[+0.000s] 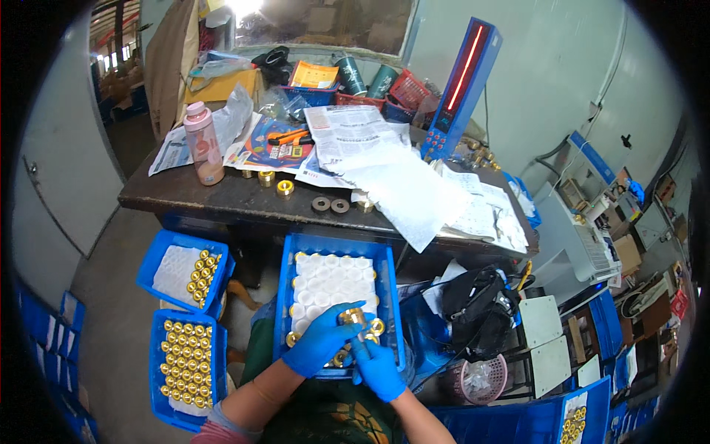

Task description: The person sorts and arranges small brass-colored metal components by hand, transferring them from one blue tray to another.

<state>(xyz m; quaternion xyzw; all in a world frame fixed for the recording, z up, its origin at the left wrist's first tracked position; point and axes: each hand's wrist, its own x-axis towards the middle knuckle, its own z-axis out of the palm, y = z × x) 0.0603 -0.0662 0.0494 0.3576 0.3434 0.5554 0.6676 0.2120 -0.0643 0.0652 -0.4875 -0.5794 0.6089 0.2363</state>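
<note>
Over the blue crate point(393, 296) in front of me, my left hand point(322, 342), in a blue glove, grips a gold-coloured metal cylindrical fitting point(352, 317). Just below the fitting, my gloved right hand point(381, 370) has its fingers closed around something small and greyish, mostly hidden by the fingers. Its fingertips are close to the fitting. White round-patterned padding point(325, 277) covers the far part of the crate. Several more gold fittings point(377, 326) lie beside and under my hands at the crate's near end.
At left, two blue crates point(157, 370) hold rows of gold fittings. The dark table point(244, 203) ahead carries a pink bottle point(203, 144), papers point(414, 192), two grey rings point(330, 205) and a blue display column point(462, 89). A black bag point(481, 311) and pink basket point(479, 381) stand right.
</note>
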